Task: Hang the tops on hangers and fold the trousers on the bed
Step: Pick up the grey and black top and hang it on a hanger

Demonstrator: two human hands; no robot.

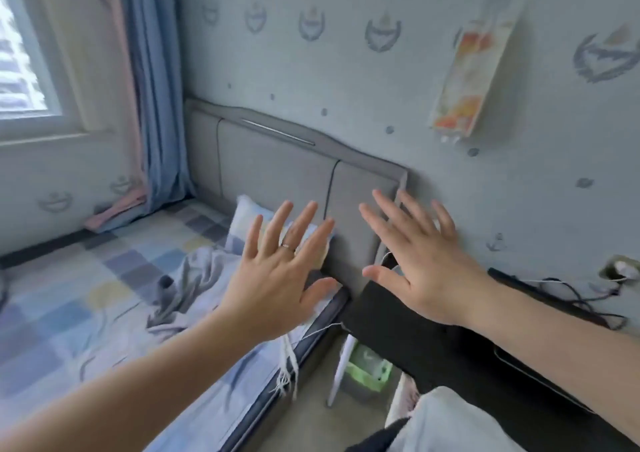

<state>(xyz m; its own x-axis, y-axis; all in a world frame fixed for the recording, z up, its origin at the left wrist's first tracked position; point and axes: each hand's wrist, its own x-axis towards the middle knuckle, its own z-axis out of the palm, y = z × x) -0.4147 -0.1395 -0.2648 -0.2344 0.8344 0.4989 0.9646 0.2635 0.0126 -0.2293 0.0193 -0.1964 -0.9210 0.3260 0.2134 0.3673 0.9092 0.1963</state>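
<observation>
We hold our left hand [277, 278] and right hand [427, 271] out in the air, palms down, fingers [302, 224] spread wide and holding nothing. The left hand, with a ring [287, 246], is over the edge of the bed [69, 295]; the right is over the black desk [408, 340]. A crumpled grey cloth [187, 278] lies on the bed near the pillow [242, 219]; we cannot tell whether it is a top or trousers. Under the desk stands a green bin [369, 370]; its contents are too blurred to tell.
</observation>
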